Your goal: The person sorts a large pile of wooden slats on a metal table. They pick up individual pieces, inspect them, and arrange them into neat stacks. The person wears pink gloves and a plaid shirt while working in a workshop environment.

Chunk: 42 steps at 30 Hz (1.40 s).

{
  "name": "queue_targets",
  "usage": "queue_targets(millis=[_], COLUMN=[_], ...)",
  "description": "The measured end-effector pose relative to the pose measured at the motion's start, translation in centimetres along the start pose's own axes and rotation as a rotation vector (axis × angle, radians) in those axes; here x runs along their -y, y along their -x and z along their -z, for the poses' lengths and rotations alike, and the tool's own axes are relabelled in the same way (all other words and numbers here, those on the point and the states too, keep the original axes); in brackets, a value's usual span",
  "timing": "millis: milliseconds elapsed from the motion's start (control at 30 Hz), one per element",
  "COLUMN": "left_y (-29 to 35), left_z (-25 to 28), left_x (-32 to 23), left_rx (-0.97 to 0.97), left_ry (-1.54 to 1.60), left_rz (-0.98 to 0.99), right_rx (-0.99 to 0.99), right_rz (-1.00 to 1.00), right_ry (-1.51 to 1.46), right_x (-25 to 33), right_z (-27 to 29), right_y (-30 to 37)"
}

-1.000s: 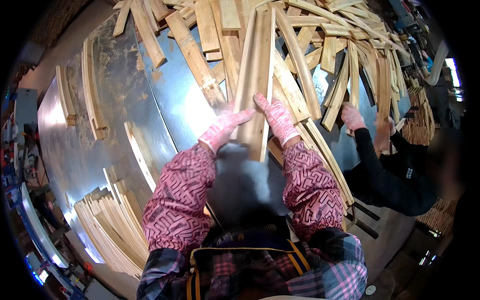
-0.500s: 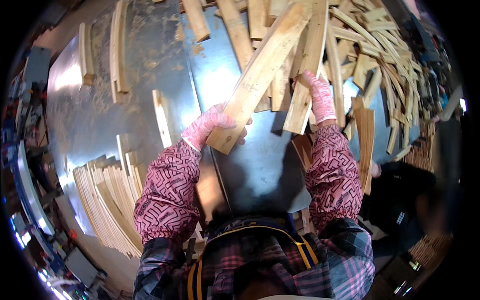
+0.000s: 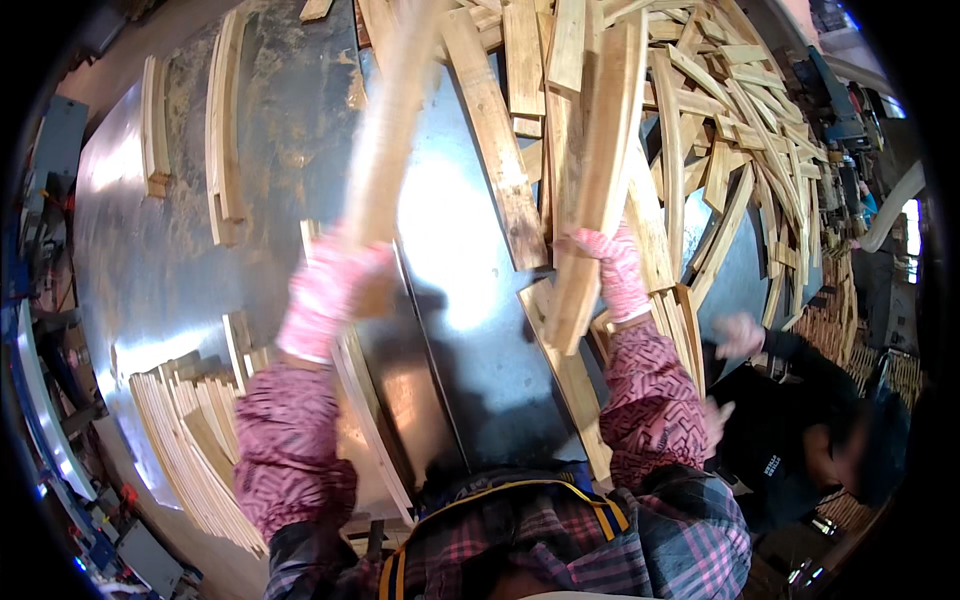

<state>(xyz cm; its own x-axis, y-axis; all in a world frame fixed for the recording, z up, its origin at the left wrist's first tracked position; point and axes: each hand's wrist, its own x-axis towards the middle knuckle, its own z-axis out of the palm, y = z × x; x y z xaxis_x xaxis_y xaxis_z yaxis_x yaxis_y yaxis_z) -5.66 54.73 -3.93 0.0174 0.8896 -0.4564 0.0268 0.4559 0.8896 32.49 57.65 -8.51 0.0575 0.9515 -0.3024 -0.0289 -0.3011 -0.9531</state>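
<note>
My left hand (image 3: pixel 335 285), in a pink knitted glove, is closed round the near end of a wooden board (image 3: pixel 392 130). Both are smeared by motion, and the board points away from me over the metal table. In my right hand (image 3: pixel 615 265), gloved alike, another wooden board (image 3: pixel 608 140) is gripped near its close end, its narrow edge partly turned up. A loose board (image 3: pixel 570 375) lies just left of my right forearm. Beside my left forearm a curved slat (image 3: pixel 375 420) rests along the table's near side.
A metal table (image 3: pixel 300 130) spreads before me. A tangled heap of boards (image 3: pixel 740 110) covers its far right. Slats stand in a tight row (image 3: pixel 185 440) at the near left; curved pieces (image 3: pixel 225 120) lie at the far left. A co-worker (image 3: pixel 800 420) in black is close on my right.
My left hand has swung left with its board, which now stands straighter in view. My right hand has drawn its board nearer and turned it. The co-worker's hands have come into view.
</note>
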Motion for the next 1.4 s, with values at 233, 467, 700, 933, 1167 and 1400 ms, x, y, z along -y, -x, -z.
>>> queue_targets(millis=[233, 467, 700, 933, 1167, 1400], left_y=[-16.0, -18.8, -17.8, -9.0, 0.3, 27.4], left_z=[25.9, 21.9, 14.0, -12.2, -5.4, 9.9], left_x=[5.9, 3.6, -1.6, -2.6, 0.4, 12.7], left_rx=[-0.729, -0.717, -0.599, 0.329, -0.006, -0.803], left_ry=[-0.42, -1.151, -1.266, 0.281, 0.288, -0.439], left_rz=[0.026, 0.333, -0.287, -0.196, -0.111, 0.133], right_rx=[-0.256, -0.443, -0.14, 0.162, -0.007, -0.008], right_rz=[0.075, -0.011, -0.028, 0.068, 0.0, -0.098], right_ry=[0.812, 1.123, 0.555, 0.171, 0.981, 1.246], right_x=[7.4, 10.6, 10.7, 3.8, 3.8, 1.0], right_z=[-0.6, -5.6, -2.4, -5.4, -12.1, -13.6], right_y=[-10.3, -26.3, -24.1, -1.2, -3.7, -10.1])
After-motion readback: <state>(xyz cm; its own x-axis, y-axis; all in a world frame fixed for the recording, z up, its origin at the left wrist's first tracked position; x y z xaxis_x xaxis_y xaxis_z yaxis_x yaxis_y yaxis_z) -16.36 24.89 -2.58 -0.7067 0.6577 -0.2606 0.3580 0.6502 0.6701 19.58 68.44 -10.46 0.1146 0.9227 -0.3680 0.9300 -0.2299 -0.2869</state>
